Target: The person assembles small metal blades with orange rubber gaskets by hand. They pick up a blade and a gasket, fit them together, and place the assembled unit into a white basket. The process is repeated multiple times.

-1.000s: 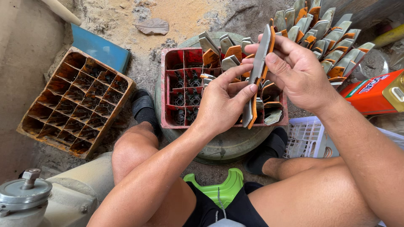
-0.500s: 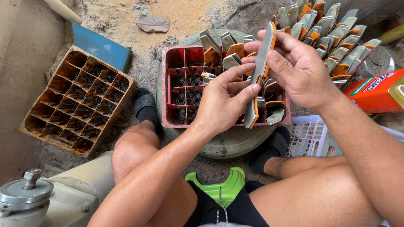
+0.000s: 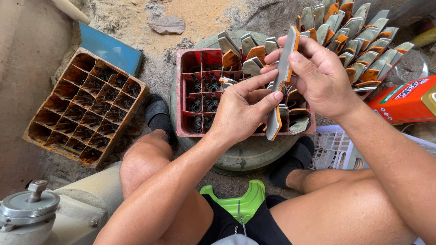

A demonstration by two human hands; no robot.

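My right hand grips the upper part of a long grey and orange blade-like piece, held upright over a red divided crate. My left hand pinches the same piece lower down, thumb and forefinger on its edge. The crate's right cells hold several similar grey and orange pieces; its left cells hold dark round parts. The crate rests on a round greenish base.
A rusty orange divided crate stands at the left beside a blue board. Many more grey and orange pieces fan out at the upper right. An orange carton, a white basket, a green stool and a metal lidded vessel surround me.
Both hands have stayed on the piece, shifting it slightly; my left fingers have slid along its edge. Nothing else moved.
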